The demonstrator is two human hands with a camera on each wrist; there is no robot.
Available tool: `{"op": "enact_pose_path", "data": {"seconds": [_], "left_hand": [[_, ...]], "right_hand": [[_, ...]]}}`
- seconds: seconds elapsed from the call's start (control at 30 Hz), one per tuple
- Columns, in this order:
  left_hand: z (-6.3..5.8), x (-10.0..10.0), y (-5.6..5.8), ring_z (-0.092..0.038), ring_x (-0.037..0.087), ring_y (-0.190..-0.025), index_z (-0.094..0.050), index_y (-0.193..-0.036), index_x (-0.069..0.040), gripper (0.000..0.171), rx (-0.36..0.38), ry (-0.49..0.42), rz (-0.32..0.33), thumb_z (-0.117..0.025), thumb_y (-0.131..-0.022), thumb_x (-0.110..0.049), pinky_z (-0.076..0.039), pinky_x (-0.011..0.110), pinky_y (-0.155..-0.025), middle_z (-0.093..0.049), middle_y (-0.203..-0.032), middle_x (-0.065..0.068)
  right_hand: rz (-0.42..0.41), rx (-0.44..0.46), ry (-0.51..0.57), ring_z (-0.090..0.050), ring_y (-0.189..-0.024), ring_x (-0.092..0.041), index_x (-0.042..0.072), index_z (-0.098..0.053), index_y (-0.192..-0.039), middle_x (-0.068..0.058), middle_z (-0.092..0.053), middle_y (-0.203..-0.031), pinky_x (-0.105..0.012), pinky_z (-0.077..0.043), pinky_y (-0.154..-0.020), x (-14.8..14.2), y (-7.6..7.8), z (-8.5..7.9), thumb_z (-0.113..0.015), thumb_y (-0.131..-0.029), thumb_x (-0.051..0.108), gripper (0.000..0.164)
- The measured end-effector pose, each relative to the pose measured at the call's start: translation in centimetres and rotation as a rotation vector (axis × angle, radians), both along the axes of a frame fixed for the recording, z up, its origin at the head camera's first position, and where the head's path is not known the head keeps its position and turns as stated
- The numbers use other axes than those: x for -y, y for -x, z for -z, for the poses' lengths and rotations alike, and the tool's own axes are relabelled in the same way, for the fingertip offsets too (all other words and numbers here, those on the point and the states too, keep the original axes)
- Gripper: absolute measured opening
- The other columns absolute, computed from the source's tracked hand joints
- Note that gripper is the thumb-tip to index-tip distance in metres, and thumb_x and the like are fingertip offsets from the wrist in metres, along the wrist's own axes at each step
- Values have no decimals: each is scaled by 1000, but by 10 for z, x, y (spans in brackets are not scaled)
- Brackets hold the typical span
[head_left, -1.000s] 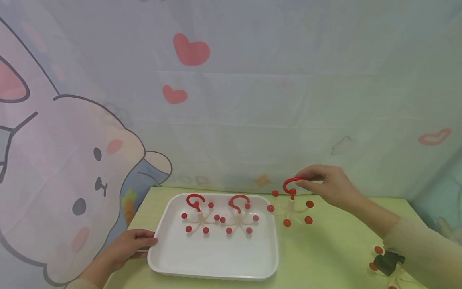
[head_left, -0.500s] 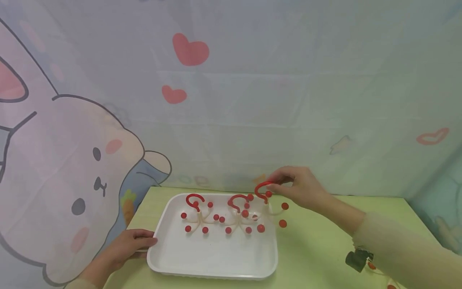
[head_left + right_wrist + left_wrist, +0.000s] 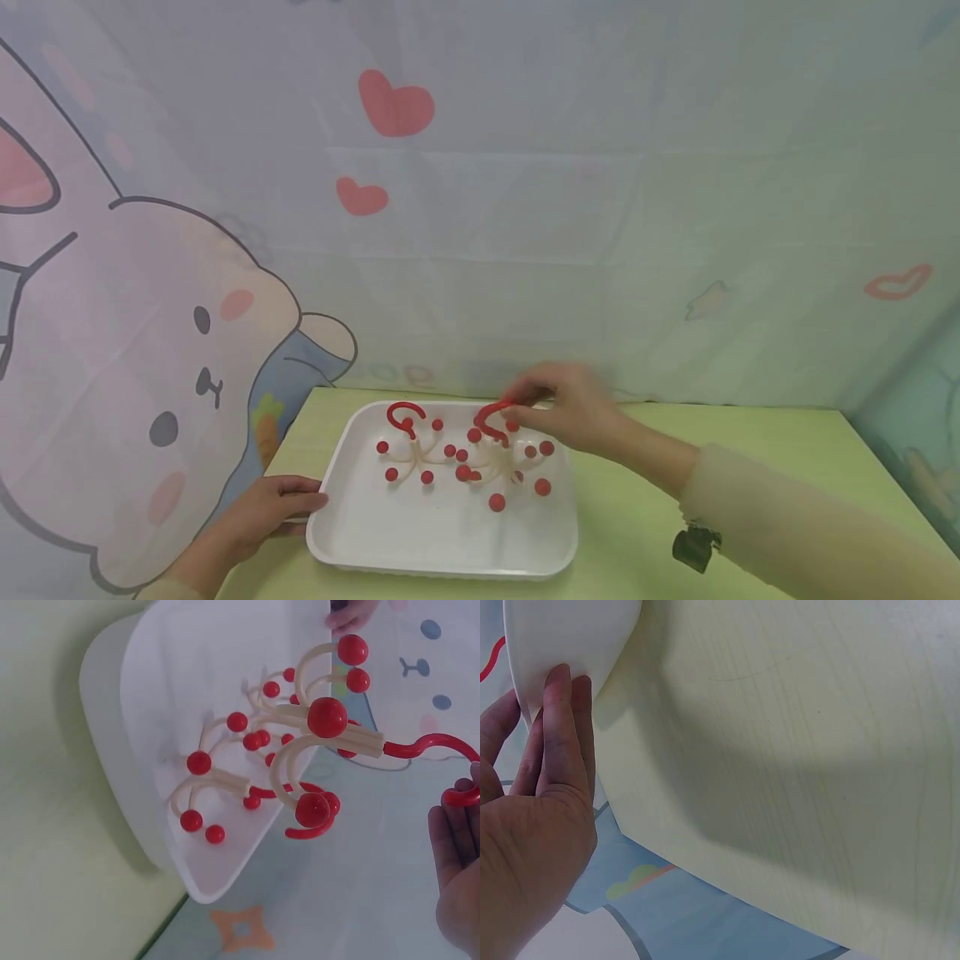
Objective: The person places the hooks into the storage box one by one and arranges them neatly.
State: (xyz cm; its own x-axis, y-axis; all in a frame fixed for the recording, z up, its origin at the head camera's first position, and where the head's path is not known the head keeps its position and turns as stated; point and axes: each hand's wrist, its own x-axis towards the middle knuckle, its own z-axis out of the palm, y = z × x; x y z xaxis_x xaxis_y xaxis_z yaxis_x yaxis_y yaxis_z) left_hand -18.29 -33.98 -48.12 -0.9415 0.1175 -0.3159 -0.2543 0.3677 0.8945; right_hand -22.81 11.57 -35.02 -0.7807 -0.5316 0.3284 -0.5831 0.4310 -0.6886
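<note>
Head view: right fingers [image 3: 529,415] are pinching a hooked rack [image 3: 364,742] over the tray [image 3: 450,554] near its rear edge, splayed arms possibly snagging the lower rack [image 3: 225,781]; left fingers [image 3: 306,502] are gripping the left edge.

Pale green table [image 3: 780,433], faint wood grain; white tray [image 3: 442,533] on top

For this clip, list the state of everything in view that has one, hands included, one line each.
White tray: open side up, on the green table
Left stand: upright in the tray
Right stand: upright in the tray, partly hidden in the head view
Held stand: suspended over the tray
Left hand: gripping the tray's left rim
Right hand: pinching the held stand's red hook
</note>
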Motion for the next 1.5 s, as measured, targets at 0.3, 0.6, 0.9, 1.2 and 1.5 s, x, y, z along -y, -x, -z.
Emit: {"op": "enact_pose_path", "data": {"seconds": [0.3, 0.6, 0.9, 1.2, 1.5], "left_hand": [[-1, -2, 1, -75, 23, -101, -65, -128, 17, 44, 2, 27, -15, -76, -100, -15, -68, 39, -86, -75, -114, 13], [-3, -4, 1, -75, 23, -99, -64, -128, 17, 42, 12, 49, -40, -75, -100, -13, -68, 40, -85, -75, -113, 13], [-3, -4, 0, -75, 21, -100, -65, -127, 17, 43, 11, 45, -22, -75, -101, -15, -68, 39, -86, -76, -112, 10], [-1, -4, -1, -75, 22, -100, -66, -127, 16, 43, 8, 57, -49, -77, -99, -15, -68, 39, -85, -76, -112, 11], [-1, -4, -2, -76, 22, -100, -66, -128, 16, 45, 6, 41, -37, -78, -99, -16, -68, 39, -85, -76, -113, 11]], "right_hand": [[-78, 50, 25, -73, -83, -3, 13, -83, -104, 10, -77, -90, -24, -65, -80, 23, -2, 9, -84, -94, 12, 10], [-91, 125, 53, -73, -84, -6, 13, -82, -103, 7, -77, -94, -24, -64, -82, 46, -5, 20, -81, -96, 10, 7], [-27, 172, 27, -70, -87, -8, 18, -81, -105, 10, -76, -95, -21, -62, -80, 70, -6, 33, -82, -96, 14, 9], [-36, 181, 37, -69, -85, -4, 19, -81, -103, 13, -75, -92, -21, -63, -73, 90, -3, 38, -82, -97, 16, 7], [-16, 181, 23, -66, -85, -3, 19, -81, -102, 14, -74, -91, -17, -60, -79, 108, -5, 41, -85, -94, 17, 9]]}}
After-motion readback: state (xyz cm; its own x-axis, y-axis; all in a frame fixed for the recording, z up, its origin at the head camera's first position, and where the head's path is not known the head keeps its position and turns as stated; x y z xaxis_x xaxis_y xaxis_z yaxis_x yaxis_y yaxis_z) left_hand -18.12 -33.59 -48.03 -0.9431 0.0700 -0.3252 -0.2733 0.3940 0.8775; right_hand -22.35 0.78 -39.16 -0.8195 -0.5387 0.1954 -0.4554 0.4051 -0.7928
